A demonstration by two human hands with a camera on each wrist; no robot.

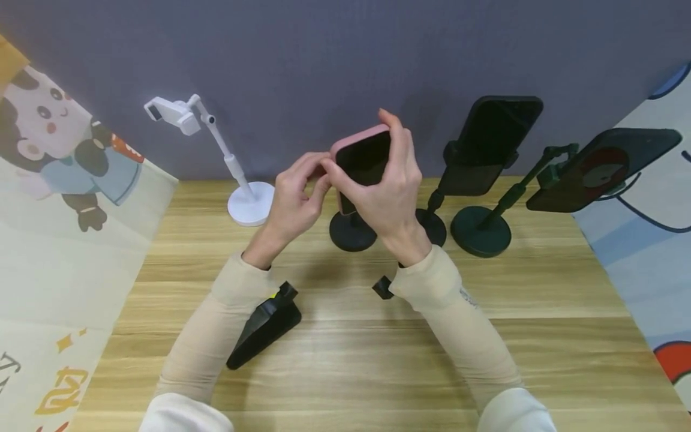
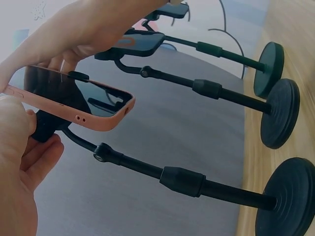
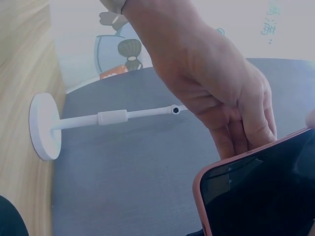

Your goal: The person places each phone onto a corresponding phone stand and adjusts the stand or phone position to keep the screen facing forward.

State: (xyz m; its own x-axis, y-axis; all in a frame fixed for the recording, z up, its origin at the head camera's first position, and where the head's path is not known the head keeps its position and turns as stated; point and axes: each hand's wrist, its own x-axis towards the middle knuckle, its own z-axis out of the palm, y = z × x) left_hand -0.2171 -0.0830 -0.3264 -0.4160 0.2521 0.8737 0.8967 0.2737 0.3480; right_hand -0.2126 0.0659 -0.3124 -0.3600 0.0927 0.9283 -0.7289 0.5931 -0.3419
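Note:
A smartphone in a pink case (image 1: 364,159) is held up at the middle, its dark screen facing me. My right hand (image 1: 391,186) grips it, with the thumb along the lower left and fingers over the top right edge. At its left edge, my left hand (image 1: 297,195) has thumb and fingers pinched together. In the left wrist view, those fingers close round the black clamp (image 2: 47,127) of a phone stand behind the phone. A clamp tip (image 2: 78,75) shows over the phone's far edge. The stand's round black base (image 1: 352,233) rests on the table below.
A white phone stand (image 1: 251,204) with no phone stands to the left. On the right are a black stand holding a phone (image 1: 488,144) and a dark green stand (image 1: 481,231) holding another phone (image 1: 601,171). A black flat object (image 1: 264,330) shows beside my left forearm. A grey panel (image 1: 324,72) rises behind.

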